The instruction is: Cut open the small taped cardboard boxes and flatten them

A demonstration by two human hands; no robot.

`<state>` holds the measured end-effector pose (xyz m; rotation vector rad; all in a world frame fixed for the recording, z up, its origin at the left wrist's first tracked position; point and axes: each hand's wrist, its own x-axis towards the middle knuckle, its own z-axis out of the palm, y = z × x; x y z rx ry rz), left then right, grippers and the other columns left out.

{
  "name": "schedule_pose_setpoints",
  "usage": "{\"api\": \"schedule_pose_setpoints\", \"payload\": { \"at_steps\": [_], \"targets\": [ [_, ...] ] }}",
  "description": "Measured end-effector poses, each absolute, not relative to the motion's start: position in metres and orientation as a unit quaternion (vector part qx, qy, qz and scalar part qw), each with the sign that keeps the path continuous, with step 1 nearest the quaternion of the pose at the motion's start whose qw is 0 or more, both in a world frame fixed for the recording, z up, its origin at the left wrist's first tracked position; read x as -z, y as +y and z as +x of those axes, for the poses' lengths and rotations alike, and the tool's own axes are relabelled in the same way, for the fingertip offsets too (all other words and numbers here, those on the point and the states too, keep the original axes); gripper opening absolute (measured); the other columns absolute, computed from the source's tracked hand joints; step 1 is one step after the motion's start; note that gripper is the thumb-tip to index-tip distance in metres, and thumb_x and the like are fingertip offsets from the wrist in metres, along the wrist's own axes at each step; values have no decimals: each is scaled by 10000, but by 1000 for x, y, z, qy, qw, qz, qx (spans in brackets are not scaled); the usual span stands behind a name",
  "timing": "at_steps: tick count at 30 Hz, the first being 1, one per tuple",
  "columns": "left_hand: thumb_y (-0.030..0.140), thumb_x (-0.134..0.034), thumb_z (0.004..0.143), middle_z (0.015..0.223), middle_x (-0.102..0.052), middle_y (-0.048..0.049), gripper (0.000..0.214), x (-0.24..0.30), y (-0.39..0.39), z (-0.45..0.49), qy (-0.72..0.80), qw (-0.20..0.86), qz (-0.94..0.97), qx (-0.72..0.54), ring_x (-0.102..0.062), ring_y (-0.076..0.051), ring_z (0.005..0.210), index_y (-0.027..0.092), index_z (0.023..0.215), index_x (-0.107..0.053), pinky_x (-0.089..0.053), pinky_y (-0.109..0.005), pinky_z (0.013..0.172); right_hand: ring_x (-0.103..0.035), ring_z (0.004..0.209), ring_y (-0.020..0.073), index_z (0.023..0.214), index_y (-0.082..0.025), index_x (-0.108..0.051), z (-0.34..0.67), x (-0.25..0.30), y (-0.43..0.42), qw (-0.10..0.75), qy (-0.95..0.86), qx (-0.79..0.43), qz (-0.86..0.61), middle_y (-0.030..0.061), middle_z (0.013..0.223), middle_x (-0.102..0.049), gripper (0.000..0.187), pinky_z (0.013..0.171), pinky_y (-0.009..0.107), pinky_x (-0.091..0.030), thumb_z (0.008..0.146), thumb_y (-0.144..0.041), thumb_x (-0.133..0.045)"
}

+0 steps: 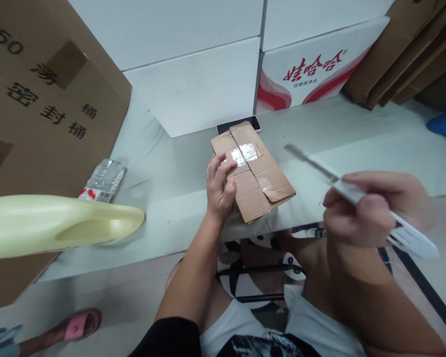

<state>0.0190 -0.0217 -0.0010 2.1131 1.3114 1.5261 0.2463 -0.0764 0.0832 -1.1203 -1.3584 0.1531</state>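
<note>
A small brown cardboard box (258, 173) sealed with clear tape lies on the grey-white table (357, 134). My left hand (219, 188) rests on the box's left edge, fingers curled over it, holding it down. My right hand (371, 208) is raised to the right of the box and closed around a white utility knife (319, 168). The knife's blade points up and left, above the table and clear of the box. A dark phone (240, 124) lies just behind the box.
A large brown carton with black print (40, 99) stands at the left, a pale yellow object (59, 225) lying in front of it. A crumpled plastic bottle (104, 178) lies on the table. White cartons (208, 64) and flat cardboard (405, 54) line the back. A pink slipper (78, 325) is on the floor.
</note>
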Motion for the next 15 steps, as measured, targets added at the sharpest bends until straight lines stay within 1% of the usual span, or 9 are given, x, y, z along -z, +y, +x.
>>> {"api": "schedule_pose_setpoints", "payload": {
  "at_steps": [1,2,4,5,6,8,10,13,15],
  "targets": [
    [596,-345,1036,1472,-534,-105,472,1,-21,18,448,109,722,-516,-502,-292,1420,291,1277,-613,-383,-550,1225,-637,533,177,1012,-275,-711,250,-74,-69,660,-562,-61,-495,-11,639,-639,211,436,289,-425,937,-387,-549],
    [603,-344,1033,1472,-537,-104,480,1,-21,17,451,108,723,-513,-504,-294,1420,291,1277,-615,-388,-552,1221,-678,581,195,1083,-271,-703,254,-63,-59,637,-568,-59,-517,2,704,-684,238,469,303,-477,934,-392,-561],
    [620,-352,1025,1478,-538,-99,489,2,-20,15,453,108,720,-514,-506,-297,1421,296,1271,-624,-403,-554,1210,-750,754,264,1161,-226,-705,261,-36,-36,503,-619,-75,-598,66,874,-765,316,625,395,-592,901,-374,-602],
    [627,-364,1019,1486,-536,-95,489,3,-19,14,452,111,717,-519,-506,-301,1424,299,1265,-630,-412,-555,1204,-764,884,309,1223,-197,-698,265,-22,-27,432,-648,-87,-621,114,1003,-784,382,727,460,-619,880,-341,-611],
    [633,-382,1012,1498,-533,-92,485,4,-18,12,451,117,713,-525,-503,-306,1430,302,1258,-638,-422,-558,1196,-749,1030,347,1304,-170,-674,269,-9,-19,367,-677,-107,-629,156,1159,-768,469,836,514,-619,852,-283,-620],
    [641,-422,994,1540,-514,-84,478,7,-15,7,448,136,700,-539,-482,-324,1456,304,1247,-649,-436,-569,1185,-661,1257,380,1426,-154,-614,275,11,-10,273,-719,-140,-623,192,1395,-670,613,1013,581,-563,814,-155,-580],
    [644,-458,978,1603,-468,-72,472,13,-10,-4,454,159,680,-553,-433,-345,1503,303,1239,-653,-434,-579,1192,-564,1393,379,1435,-166,-626,278,23,-10,231,-738,-156,-614,182,1518,-578,650,1125,607,-491,800,-75,-519],
    [616,-505,966,1677,-389,-37,446,25,2,-33,486,175,647,-560,-367,-359,1553,304,1253,-647,-436,-552,1209,-492,1467,358,1323,-183,-720,272,26,-17,231,-761,-184,-578,152,1542,-562,555,1210,613,-414,830,-87,-483],
    [560,-511,980,1663,-414,-16,420,32,10,-55,500,158,656,-543,-431,-344,1519,309,1295,-629,-501,-505,1157,-506,1463,320,1336,-229,-711,264,22,-22,240,-790,-227,-517,106,1514,-599,550,1251,617,-361,848,-122,-480]
  ]
}}
